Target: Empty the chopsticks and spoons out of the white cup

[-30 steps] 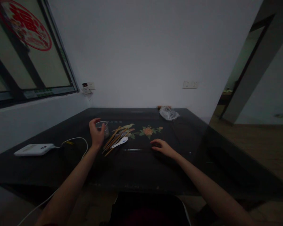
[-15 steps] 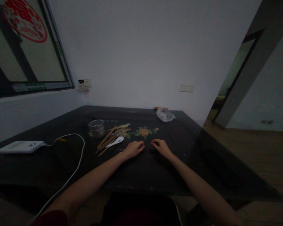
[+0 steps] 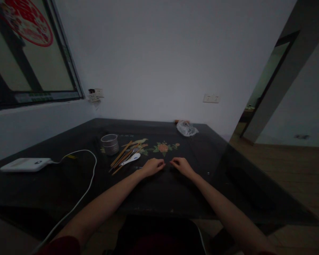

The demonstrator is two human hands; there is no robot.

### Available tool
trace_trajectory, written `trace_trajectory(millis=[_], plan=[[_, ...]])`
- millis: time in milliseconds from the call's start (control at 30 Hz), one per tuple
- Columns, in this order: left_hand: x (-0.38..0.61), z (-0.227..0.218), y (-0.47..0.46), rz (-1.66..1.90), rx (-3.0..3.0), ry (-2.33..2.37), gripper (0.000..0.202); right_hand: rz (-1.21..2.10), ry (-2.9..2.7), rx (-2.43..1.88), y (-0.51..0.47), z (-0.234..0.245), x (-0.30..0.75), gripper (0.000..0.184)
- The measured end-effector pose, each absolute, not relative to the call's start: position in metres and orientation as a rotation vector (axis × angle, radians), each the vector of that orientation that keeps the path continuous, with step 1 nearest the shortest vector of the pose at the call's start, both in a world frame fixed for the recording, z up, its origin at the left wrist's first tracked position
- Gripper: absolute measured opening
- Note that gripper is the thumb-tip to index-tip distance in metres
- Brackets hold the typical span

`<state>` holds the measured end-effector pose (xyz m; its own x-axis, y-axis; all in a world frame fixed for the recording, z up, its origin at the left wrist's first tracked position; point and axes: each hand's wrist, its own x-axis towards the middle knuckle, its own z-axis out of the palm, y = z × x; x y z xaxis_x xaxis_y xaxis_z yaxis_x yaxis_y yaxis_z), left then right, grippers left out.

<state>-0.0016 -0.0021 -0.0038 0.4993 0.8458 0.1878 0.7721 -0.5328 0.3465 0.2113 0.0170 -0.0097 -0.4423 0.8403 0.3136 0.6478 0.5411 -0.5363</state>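
My left hand (image 3: 153, 166) rests on the dark table (image 3: 159, 194) with its fingers curled in. Across a small gap, my right hand (image 3: 182, 166) lies with fingers bent and tips drawn together. Nothing shows in either hand. Left of my left hand is a white soup spoon (image 3: 131, 159) with a blue mark on its bowl. It lies across a loose bundle of wooden chopsticks (image 3: 121, 154), where part of a metal utensil (image 3: 134, 151) also shows. Behind them stands a grey perforated utensil holder (image 3: 110, 146), upright.
A white power bank (image 3: 25, 165) with a white cable (image 3: 91, 177) lies at the left. A crumpled clear plastic bag (image 3: 186, 129) sits near the wall. At the right is a dark, long object (image 3: 250, 187). A flower picture (image 3: 163, 147) decorates the tabletop.
My left hand has shifted slightly right, narrowing the gap to my right hand. The view has moved a little; the objects on the table stay in place.
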Motion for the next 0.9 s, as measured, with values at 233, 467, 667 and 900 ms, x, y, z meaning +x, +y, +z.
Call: trace_trajectory(millis=[233,467,667,900], plan=[[-0.0021,-0.0059,-0.0011,0.521,2.546,1.356,0.028,0.470,-2.233,-1.195,0.0171,-0.0098,0.2113,0.028],[-0.0014,-0.0064,-0.0001,0.526,2.528,1.375,0.036,0.471,-2.233,-1.202,0.0175,-0.0110,0.2117,0.026],[0.0000,-0.0038,-0.0012,0.510,2.505,1.405,0.036,0.477,-2.237,-1.201,0.0167,-0.0094,0.2117,0.027],[-0.0008,-0.0030,-0.0011,0.528,2.525,1.355,0.037,0.484,-2.239,-1.200,0.0167,-0.0095,0.2118,0.025]])
